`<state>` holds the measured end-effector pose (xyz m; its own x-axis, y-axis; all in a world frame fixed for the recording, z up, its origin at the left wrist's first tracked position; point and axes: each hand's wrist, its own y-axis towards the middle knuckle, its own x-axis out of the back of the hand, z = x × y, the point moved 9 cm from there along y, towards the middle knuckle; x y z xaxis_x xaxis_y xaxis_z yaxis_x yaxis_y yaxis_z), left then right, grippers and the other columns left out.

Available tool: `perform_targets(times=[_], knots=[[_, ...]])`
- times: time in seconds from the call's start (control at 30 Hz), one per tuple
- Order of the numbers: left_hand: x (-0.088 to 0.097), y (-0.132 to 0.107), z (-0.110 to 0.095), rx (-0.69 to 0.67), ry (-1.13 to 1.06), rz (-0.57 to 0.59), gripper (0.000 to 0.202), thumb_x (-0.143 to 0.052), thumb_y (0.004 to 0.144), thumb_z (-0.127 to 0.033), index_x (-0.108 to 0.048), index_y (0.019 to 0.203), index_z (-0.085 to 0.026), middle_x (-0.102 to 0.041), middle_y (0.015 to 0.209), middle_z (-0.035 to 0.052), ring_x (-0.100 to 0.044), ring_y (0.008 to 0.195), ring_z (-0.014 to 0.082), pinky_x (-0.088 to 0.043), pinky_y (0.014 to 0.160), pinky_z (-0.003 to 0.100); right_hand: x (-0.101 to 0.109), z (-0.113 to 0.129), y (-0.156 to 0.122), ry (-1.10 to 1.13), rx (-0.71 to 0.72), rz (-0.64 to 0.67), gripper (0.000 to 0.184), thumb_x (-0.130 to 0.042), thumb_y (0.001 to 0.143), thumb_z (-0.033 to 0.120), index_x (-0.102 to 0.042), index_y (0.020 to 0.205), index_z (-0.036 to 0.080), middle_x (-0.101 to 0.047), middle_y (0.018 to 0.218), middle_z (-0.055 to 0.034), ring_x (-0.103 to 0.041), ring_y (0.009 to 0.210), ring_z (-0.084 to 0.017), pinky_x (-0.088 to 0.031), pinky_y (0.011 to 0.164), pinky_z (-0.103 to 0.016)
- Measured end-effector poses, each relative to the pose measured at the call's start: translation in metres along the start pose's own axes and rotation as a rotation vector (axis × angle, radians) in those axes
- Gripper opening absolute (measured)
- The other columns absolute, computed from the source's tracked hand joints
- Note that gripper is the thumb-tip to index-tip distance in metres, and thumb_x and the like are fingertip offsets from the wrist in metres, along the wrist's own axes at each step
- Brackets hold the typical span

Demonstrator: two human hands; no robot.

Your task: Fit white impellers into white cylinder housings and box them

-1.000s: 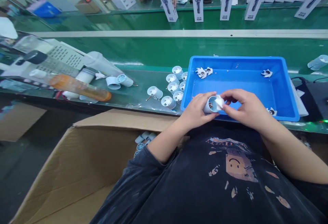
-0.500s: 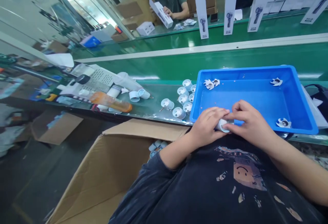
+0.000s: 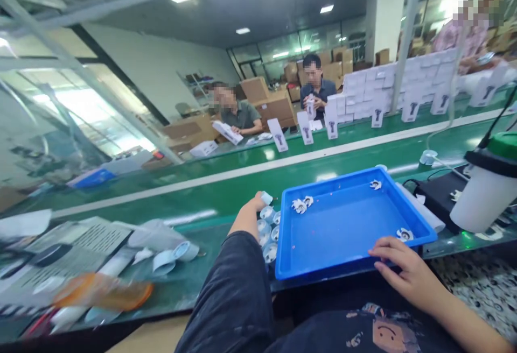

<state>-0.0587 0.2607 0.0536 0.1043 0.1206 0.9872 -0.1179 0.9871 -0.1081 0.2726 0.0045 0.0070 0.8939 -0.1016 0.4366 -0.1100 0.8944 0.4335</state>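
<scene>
A small white cylindrical plastic housing [image 3: 266,198] is pinched at the fingertips of the left hand [image 3: 253,206], which is stretched forward over the green tabletop [image 3: 210,202] just beyond the left wall of the shallow blue plastic tray [image 3: 420,234]. Directly below that hand, at its 6 o'clock, a cluster of identical white cylindrical housings [image 3: 268,230] is seen standing upright against the tray's left wall. The right hand [image 3: 398,264] is laid on the tray's near rim at the tray's 5 o'clock corner, its fingers curled loosely over the edge and closed on the rim alone. Inside the tray, a pair of small white fan impellers [image 3: 302,204] is found at the 11 o'clock corner, a single white impeller [image 3: 375,184] near the far rim at 1 o'clock, and another white impeller [image 3: 403,234] at 4 o'clock, just beside the right hand's fingertips. At 3 o'clock of the tray a white tumbler with a black and green lid [image 3: 487,191] is placed. At 9 o'clock, well apart from the tray, a blurred orange bottle [image 3: 100,292] is seen lying on its side. Across the belt, upright white product cartons [image 3: 278,134] are lined up in front of seated people.
</scene>
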Motion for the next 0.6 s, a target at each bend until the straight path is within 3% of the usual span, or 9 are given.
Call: perform_targets(times=[0.1,0.17,0.23,0.3,0.4,0.5,0.6], knots=[[0.016,-0.004,-0.013,-0.06,0.063,-0.017,0.046,-0.066,0.088,-0.03,-0.055,0.128,-0.011,-0.056,0.132,0.017,-0.058,0.117,0.0284,-0.049,0.097,0.049,0.002,0.001,-0.003,-0.065,0.032,0.047,0.024,-0.048,0.095,0.028,-0.071,0.1,0.023,-0.065,0.095,-0.0072,-0.066,0.087,-0.016,-0.057,0.077,-0.027],[0.03,-0.024,-0.033,-0.162,0.078,-0.067,0.053,-0.064,0.087,-0.025,-0.05,0.136,-0.009,-0.045,0.144,0.0208,-0.046,0.132,0.0318,-0.04,0.109,0.05,-0.002,0.011,0.003,-0.119,0.119,0.07,0.026,-0.045,0.096,0.026,-0.07,0.1,0.022,-0.066,0.096,-0.0075,-0.065,0.087,-0.016,-0.056,0.077,-0.028],[0.037,-0.061,-0.061,-0.297,0.077,-0.121,0.059,-0.06,0.086,-0.021,-0.046,0.142,-0.01,-0.037,0.152,0.0194,-0.034,0.141,0.0306,-0.029,0.117,0.046,-0.013,0.027,0.015,-0.219,0.22,0.059,0.029,-0.042,0.096,0.025,-0.068,0.106,0.021,-0.065,0.102,-0.0093,-0.065,0.092,-0.018,-0.056,0.08,-0.031],[0.032,-0.11,-0.09,-0.403,0.074,-0.155,0.064,-0.057,0.084,-0.018,-0.041,0.146,-0.016,-0.031,0.156,0.0133,-0.028,0.145,0.0289,-0.02,0.12,0.048,-0.033,0.045,0.033,-0.375,0.28,0.035,0.035,-0.043,0.093,0.022,-0.064,0.121,0.02,-0.062,0.119,-0.0127,-0.063,0.103,-0.022,-0.055,0.086,-0.037],[0.013,-0.173,-0.123,-0.436,0.073,-0.163,0.065,-0.052,0.089,-0.021,-0.033,0.151,-0.016,-0.029,0.157,0.012,-0.028,0.145,0.0303,-0.017,0.119,0.059,-0.084,0.062,0.062,-0.634,0.24,0.218,0.046,-0.045,0.087,0.014,-0.059,0.131,0.013,-0.052,0.135,-0.0179,-0.056,0.117,-0.029,-0.05,0.096,-0.044],[0.009,-0.2,-0.123,-0.287,0.132,-0.263,0.053,-0.036,0.097,-0.017,-0.034,0.15,-0.014,-0.028,0.156,0.0166,-0.03,0.144,0.0328,-0.03,0.111,0.064,-0.127,0.073,0.083,-0.731,0.241,0.452,0.043,-0.042,0.086,0.008,-0.064,0.123,0.006,-0.056,0.128,-0.0228,-0.057,0.114,-0.032,-0.05,0.094,-0.044],[0.017,-0.212,-0.106,-0.153,0.191,-0.395,0.051,-0.03,0.099,-0.019,-0.036,0.15,-0.016,-0.028,0.156,0.0162,-0.03,0.144,0.0331,-0.035,0.11,0.062,-0.146,0.085,0.098,-0.705,0.326,0.533,0.045,-0.047,0.086,0.013,-0.061,0.129,0.011,-0.058,0.127,-0.0198,-0.057,0.115,-0.034,-0.051,0.092,-0.047]])
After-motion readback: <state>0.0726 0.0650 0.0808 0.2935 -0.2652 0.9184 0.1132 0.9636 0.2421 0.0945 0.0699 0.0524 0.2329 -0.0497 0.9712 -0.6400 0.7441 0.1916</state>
